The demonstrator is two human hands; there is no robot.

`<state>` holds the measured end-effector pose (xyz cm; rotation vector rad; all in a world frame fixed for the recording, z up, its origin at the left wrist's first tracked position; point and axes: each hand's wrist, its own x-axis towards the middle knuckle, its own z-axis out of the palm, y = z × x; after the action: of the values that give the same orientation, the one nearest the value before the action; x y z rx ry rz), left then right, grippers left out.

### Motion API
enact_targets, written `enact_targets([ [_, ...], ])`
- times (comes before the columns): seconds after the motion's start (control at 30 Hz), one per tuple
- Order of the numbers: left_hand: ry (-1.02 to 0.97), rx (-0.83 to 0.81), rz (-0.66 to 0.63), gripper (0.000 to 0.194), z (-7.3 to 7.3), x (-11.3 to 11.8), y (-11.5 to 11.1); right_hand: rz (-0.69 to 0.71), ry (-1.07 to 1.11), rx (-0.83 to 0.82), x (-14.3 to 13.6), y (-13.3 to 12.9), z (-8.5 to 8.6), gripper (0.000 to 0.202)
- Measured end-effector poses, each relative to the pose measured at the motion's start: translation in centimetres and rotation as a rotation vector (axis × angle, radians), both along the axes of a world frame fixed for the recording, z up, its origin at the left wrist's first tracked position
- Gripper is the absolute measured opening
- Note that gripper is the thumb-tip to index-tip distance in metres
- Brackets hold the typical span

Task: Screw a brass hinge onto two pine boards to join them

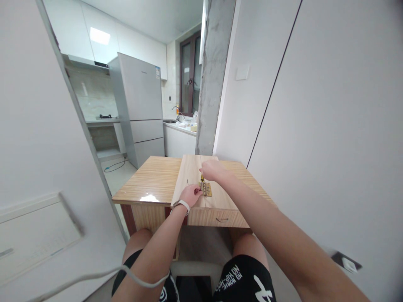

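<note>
A brass-coloured hinge (208, 190) lies flat across the seam of two pale wooden boards (189, 167) on the table. My right hand (212, 170) is closed around the handle of a screwdriver (202, 178) with yellow on it. The screwdriver points down at the left side of the hinge. My left hand (189, 194), a white-banded watch on its wrist, rests on the left board with its fingers pinched together beside the screwdriver's tip. Whatever sits between those fingertips is too small to make out. A small dark thing (187, 181) lies left of the hinge.
The wooden table (154, 174) has a glossy striped top and a front drawer with a metal handle (222, 220). My knees are beneath its front edge. A white cable (103, 274) crosses by my left forearm. Beyond stand a grey fridge (143, 92) and a sink counter (179, 140).
</note>
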<state>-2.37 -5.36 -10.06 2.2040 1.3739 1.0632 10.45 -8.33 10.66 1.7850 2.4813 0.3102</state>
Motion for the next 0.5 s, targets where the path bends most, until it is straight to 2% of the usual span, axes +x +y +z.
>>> enact_targets([
  [0.23,0.004,0.006,0.007,0.008,0.0,0.0,0.0,-0.089,0.055,0.058,-0.3,0.7,-0.7,0.035],
  [0.37,0.014,0.026,0.009,0.014,0.0,-0.2,0.1,0.049,0.057,0.053,0.5,0.5,-0.7,0.040],
  [0.5,0.006,0.029,-0.007,0.014,-0.2,-0.4,0.3,0.214,0.010,0.048,1.7,0.3,-0.5,0.024],
])
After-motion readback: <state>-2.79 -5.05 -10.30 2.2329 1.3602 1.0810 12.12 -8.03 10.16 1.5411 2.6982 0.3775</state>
